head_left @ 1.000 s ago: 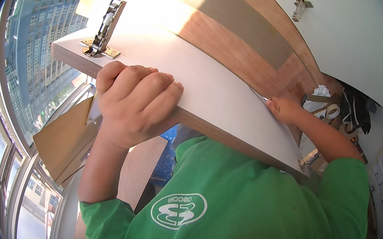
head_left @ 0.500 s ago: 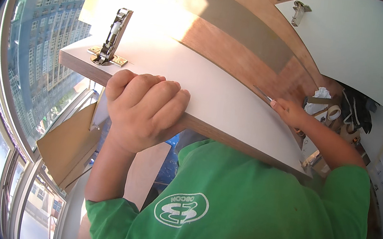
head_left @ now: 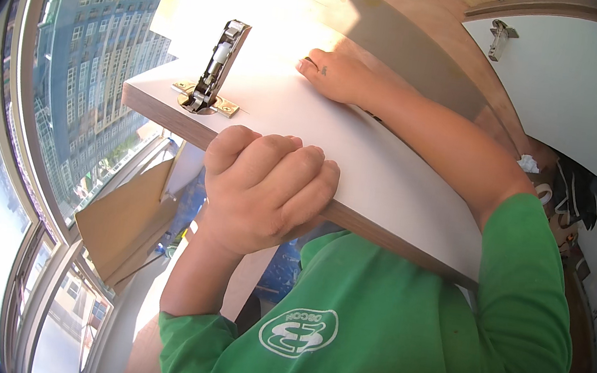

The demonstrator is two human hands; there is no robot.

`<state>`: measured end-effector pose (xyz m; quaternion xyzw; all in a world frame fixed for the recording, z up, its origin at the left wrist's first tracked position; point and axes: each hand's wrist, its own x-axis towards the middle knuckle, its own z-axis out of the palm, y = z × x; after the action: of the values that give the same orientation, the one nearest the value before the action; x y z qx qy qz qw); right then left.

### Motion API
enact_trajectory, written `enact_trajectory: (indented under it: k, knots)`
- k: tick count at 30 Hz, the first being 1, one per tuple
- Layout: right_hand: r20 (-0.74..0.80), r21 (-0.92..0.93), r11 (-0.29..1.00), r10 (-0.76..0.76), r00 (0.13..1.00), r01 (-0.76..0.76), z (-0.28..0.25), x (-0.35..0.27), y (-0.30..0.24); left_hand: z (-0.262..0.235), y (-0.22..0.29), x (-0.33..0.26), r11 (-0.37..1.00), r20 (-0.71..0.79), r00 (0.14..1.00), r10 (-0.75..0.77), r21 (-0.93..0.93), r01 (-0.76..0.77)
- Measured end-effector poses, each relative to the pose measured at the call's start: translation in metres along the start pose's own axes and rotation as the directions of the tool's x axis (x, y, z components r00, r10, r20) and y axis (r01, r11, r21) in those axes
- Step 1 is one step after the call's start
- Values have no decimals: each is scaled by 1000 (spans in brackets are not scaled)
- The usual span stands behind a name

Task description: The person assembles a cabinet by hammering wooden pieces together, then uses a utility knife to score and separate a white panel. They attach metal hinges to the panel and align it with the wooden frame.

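A white cabinet door [head_left: 402, 192] with a wood-toned edge lies across in front of me. Near its left end a metal concealed hinge [head_left: 215, 64] is fixed in a round cup, its arm standing up. My left hand [head_left: 264, 190] is closed over the door's near edge, just right of the hinge. My right hand [head_left: 338, 76] is at the door's far edge, fingers curled, thumb side toward the hinge. What it holds is mostly hidden; a small dark bit shows under the wrist.
Behind the door is a sunlit wooden surface [head_left: 404, 58]. Another white door [head_left: 571, 93] with a hinge is at the far right, with a dark bag [head_left: 573, 194] below it. Windows [head_left: 36, 259] line the left side, beside a brown cardboard sheet [head_left: 119, 217].
My right hand has moved left along the far edge toward the hinge; the thin pointed tool seen in it before no longer shows. My left hand keeps its hold. The view has shifted slightly.
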<state>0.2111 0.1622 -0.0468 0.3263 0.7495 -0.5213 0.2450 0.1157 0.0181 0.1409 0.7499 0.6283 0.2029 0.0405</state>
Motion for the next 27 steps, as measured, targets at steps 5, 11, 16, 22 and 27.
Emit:
enact_trajectory:
  k: [5,11,16,22,27]
  knots:
    - [-54,-18,998,-68,996,68,14,17,1,1,0,1,1000,-20,1000,11,3,-11]
    - [9,128,988,90,996,-91,-28,-36,2,1,0,-2,1000,-7,1000,10,-15,-10]
    - [26,247,932,266,964,-264,-80,-111,41,-8,0,1,999,84,996,-6,-45,9]
    - [-174,277,901,390,904,-335,-156,-276,69,-22,17,9,999,204,979,-19,-42,28]
    - [-371,582,782,500,782,-224,-138,-426,133,-31,26,19,999,268,963,36,13,-41]
